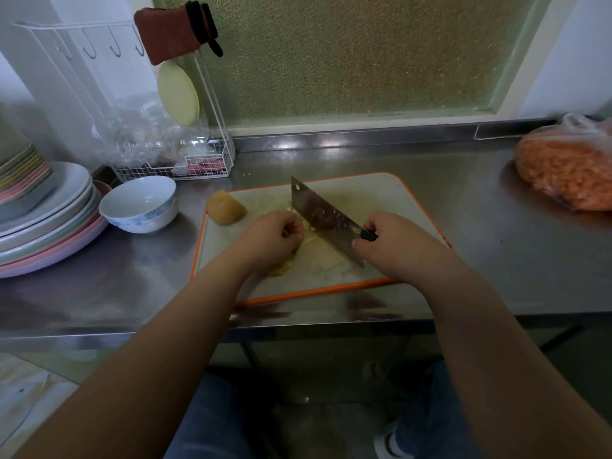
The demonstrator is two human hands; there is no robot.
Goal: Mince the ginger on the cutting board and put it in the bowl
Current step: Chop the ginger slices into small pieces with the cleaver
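Note:
A grey cutting board (390,200) with an orange rim lies on the steel counter. My right hand (400,246) grips the black handle of a cleaver (326,217), whose blade slants across the board. My left hand (275,236) rests with curled fingers on pale cut ginger (318,256) beside the blade; whether it pinches any ginger is hidden. A whole chunk of ginger (226,207) sits at the board's far left corner. A white bowl (140,203) with a blue pattern stands empty to the left of the board.
Stacked plates (49,223) fill the left side of the counter. A white wire rack (185,160) with plastic bags stands behind the bowl. A bag of orange pieces (566,173) lies at the far right. The counter's front edge (298,326) runs just below the board.

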